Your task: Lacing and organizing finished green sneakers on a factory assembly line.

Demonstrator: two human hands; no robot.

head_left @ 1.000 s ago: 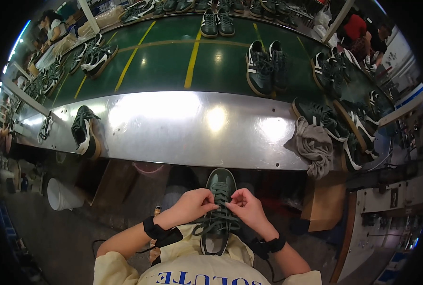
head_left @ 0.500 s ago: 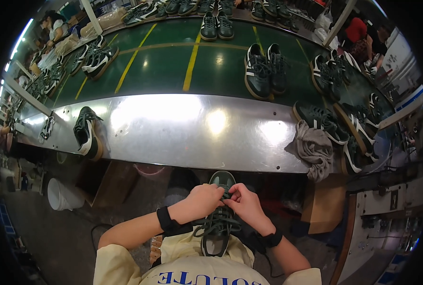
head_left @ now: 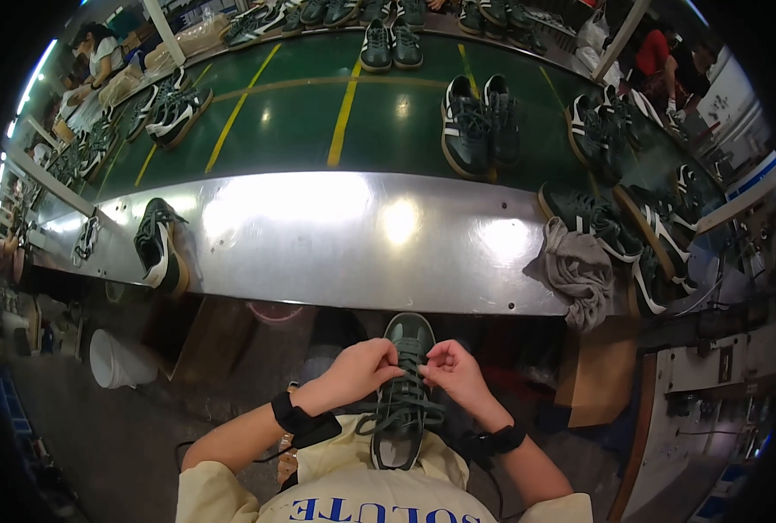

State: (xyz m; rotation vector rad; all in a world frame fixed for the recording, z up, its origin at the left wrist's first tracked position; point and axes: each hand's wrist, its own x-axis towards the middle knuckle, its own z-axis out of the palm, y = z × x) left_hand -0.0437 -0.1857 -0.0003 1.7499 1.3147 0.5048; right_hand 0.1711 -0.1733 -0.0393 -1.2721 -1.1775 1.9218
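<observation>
A dark green sneaker (head_left: 408, 329) rests on my lap, toe pointing away from me toward the metal ledge. Its green shoelace (head_left: 403, 408) is threaded across the tongue, with loose loops spreading to both sides near the ankle opening. My left hand (head_left: 359, 373) is closed at the left side of the lacing, fingertips pinching the lace. On the opposite side my right hand (head_left: 459, 376) also pinches the lace between thumb and fingers. Both hands are just above the shoe, a little apart.
Beyond the metal ledge (head_left: 318, 253) runs a green conveyor belt (head_left: 292, 131) carrying pairs of sneakers (head_left: 479, 126). A single sneaker (head_left: 159, 246) stands at the ledge's left. A grey cloth (head_left: 575, 270) hangs over its right edge, beside piled shoes. Below are a white bucket (head_left: 119, 359) and cardboard boxes (head_left: 593, 370).
My hands have drawn apart, the left one moving left and the right one slightly right, uncovering the middle of the lacing. Shoes on the belt have shifted slightly to the left.
</observation>
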